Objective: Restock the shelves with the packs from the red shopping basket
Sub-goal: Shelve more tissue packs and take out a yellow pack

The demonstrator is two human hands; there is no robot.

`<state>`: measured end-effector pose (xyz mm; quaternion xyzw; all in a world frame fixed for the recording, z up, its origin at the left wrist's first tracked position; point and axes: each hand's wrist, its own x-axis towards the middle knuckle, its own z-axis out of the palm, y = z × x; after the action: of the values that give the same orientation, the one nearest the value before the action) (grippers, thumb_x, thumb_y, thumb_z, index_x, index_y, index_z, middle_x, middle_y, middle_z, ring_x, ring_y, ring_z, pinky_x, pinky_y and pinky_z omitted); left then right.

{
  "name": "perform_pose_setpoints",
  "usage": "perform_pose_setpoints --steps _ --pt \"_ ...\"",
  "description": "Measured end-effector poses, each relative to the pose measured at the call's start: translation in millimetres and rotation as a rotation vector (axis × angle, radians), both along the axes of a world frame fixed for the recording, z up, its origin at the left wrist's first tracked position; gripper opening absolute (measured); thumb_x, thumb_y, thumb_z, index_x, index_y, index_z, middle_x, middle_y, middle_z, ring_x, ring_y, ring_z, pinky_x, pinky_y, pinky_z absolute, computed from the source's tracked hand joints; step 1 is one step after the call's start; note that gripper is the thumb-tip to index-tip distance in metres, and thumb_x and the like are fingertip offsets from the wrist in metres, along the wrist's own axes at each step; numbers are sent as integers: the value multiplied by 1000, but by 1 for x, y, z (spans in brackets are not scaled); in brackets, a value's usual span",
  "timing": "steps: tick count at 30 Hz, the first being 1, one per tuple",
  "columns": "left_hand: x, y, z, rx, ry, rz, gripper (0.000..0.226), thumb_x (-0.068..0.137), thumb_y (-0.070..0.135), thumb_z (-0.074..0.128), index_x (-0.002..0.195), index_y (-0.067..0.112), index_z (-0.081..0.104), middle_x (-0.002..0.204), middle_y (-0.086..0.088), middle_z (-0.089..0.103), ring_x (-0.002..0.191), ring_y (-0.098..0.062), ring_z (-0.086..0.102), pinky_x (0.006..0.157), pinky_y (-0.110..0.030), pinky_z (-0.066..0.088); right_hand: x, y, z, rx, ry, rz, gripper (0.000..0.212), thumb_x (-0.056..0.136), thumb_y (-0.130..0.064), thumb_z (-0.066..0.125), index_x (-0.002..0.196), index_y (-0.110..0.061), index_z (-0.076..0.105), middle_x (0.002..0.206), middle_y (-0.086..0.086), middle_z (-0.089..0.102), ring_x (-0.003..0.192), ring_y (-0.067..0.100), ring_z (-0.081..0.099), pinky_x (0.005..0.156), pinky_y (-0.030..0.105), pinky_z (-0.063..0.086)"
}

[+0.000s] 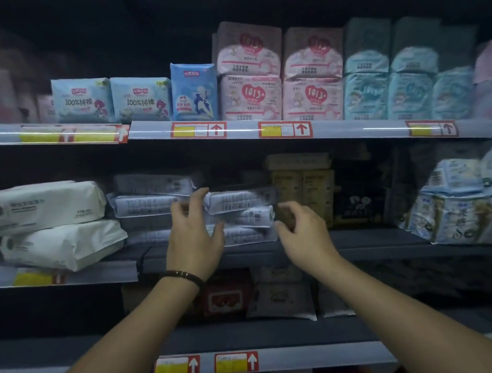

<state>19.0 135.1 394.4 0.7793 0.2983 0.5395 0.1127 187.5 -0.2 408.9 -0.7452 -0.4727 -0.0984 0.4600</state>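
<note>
Head: white pks (46, 210) L of grey stack (241, 200)

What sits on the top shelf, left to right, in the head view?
Past the dim far left: light-blue pack → second light-blue pack → blue pack → pink stack → second pink stack → teal stacks.
</note>
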Motion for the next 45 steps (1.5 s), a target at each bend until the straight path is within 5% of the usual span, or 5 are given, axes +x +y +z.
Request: perform_pose_setpoints --steps 12,16,25,32,45 --pt "-50 -130 -216 -305 787 -265 19 84 48 50 93 36 61 83 18 70 80 -2 67 74 -32 59 -44 -153 -206 -405 135 148 11 96 -23 71 86 -27 71 83 -18 72 80 2 69 68 15 48" --pt "-55 -143 -274 -374 1184 -330 29 87 52 59 111 40 71 105 11 78 100 -11 70 88 -28 56 -33 -185 -293 -918 126 175 24 86 -41 72 106 -28 76 98 -11 78 92 8 72 81 26 55" --pt "-33 -146 -322 -464 1638 -448 47 102 41 59 145 23 56 154 -4 53 138 -27 50 110 -33 40 -44 -172 -384 -1195 275 149 53 87 -45 79 132 -20 66 128 6 70 118 28 66 91 30 52" --pt "-23 -145 -327 -508 1747 -462 45 104 39 56 144 19 59 154 -7 52 137 -28 52 109 -35 45 -71 -155 -434 -1369 233 96 100 83 -52 83 163 -21 32 162 10 40 147 34 42 115 43 43" --pt "-38 -131 -337 -449 1585 -458 90 75 48 88 152 30 45 148 -6 51 134 -28 51 107 -38 46 -48 -136 -422 -1237 454 312 66 83 -41 88 139 -18 62 126 2 66 117 26 64 91 34 51"
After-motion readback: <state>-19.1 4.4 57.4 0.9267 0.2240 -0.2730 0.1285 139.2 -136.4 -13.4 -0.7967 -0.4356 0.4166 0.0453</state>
